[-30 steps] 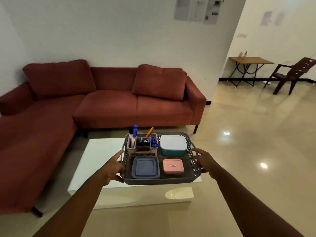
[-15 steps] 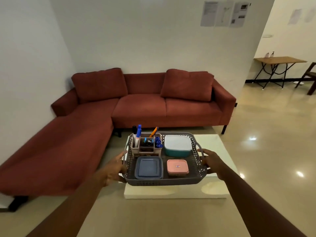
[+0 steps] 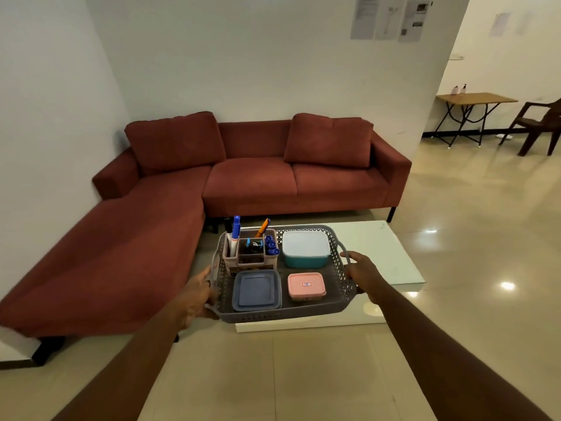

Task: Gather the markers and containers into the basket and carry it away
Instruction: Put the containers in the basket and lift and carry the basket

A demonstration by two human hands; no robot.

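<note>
I hold a grey perforated basket [image 3: 285, 312] in the air in front of me, level. My left hand [image 3: 197, 294] grips its left side and my right hand [image 3: 362, 273] grips the right handle. Inside stand a pink pen holder [image 3: 243, 265] with several markers [image 3: 235, 235], a teal container with a white lid [image 3: 305, 250], a flat blue container [image 3: 256, 290] and a small pink container [image 3: 306, 285].
A white low table [image 3: 385, 253] lies just beyond and below the basket. A red corner sofa [image 3: 243, 180] runs along the wall and down the left. Tiled floor opens to the right, with a folding table [image 3: 476, 100] and a brown chair [image 3: 537, 123] far off.
I have stepped back and turned: the white table now lies further right and beyond the basket, and more of the sofa shows. Both hands keep their hold on the basket.
</note>
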